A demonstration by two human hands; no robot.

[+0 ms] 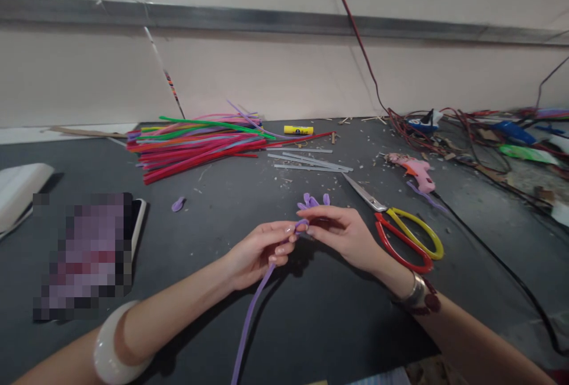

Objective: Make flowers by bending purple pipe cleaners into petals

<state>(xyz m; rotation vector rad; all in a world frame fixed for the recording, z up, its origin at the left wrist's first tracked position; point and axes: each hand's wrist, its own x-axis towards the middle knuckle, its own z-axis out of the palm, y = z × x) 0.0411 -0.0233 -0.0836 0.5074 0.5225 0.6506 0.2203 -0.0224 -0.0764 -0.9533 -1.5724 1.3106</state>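
Note:
A long purple pipe cleaner runs up from the near edge into both hands, its upper end bent into a small loop. My left hand pinches it just below that loop. From the other side, the fingertips of my right hand close on the loop itself. Several purple folded loops show just behind my right fingers; whether they join the held piece is hidden. Off to the left, one small purple loop lies alone on the dark table.
Scissors with red and yellow handles lie right of my hands. Behind are a bundle of coloured pipe cleaners, clear glue sticks and a yellow tube. A pink glue gun trails a black cord. A phone lies left.

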